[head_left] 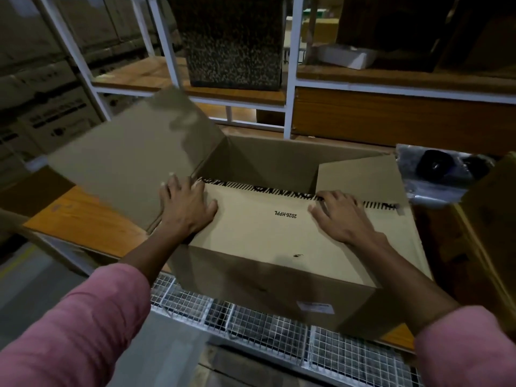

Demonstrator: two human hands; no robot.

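A large cardboard box (268, 286) sits on a wooden bench top (83, 219), its near side overhanging a strip of white wire mesh (251, 325); its top is partly open. The near flap (259, 233) is folded down flat across the opening, with black printed lettering at its middle and a black striped band along its far edge. The left hand (185, 208) lies palm-down at that flap's left end, fingers straight and spread, pressing the card and grasping nothing; the right hand (342, 216) lies flat toward the right end, thumb out to the side, fingertips reaching the striped band, likewise pressing rather than gripping. The left side flap (134, 163) stands raised and tilted outward, just beside the left hand; the smaller right side flap (360, 177) leans inward over the opening; the far wall shows between them. Both forearms come out of pink sleeves (69, 331).

Behind the box rises a white metal rack (290, 79); on its wooden shelf stands a dark speckled box (231, 43). To the right lies a clear plastic bag (435, 169) with what seem to be round black parts inside, too dim to identify; stacked cartons (42, 93) fill the left background.
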